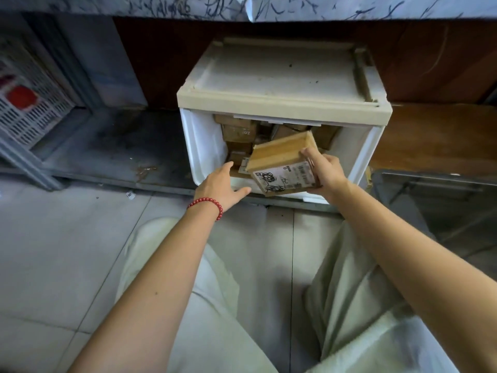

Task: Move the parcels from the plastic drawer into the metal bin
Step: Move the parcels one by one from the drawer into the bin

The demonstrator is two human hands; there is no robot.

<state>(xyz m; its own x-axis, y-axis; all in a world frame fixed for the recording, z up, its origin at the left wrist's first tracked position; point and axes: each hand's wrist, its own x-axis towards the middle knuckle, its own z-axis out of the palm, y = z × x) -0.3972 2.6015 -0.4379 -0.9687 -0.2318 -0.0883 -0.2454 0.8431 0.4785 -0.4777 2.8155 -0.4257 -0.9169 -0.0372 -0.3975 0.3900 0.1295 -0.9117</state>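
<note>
A small cardboard parcel (281, 157), tan with a white label scribbled over in black, is held tilted just above the open plastic drawer (200, 146). It is gripped at its right end by the curled fingers of the right hand (326, 170). The left hand (219, 184) is stretched toward the drawer with straight fingers, holding nothing. Many brown parcels (239, 133) are left piled inside. In the metal bin (430, 181), just to the right, nothing can be made out, so most of the work is judged to remain.

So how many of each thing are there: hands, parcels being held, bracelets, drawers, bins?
Hands: 2, left hand, right hand
held parcel: 1
red bracelet: 1
plastic drawer: 1
metal bin: 1
Total: 6
piled parcels inside the drawer: too jumbled to count.
</note>
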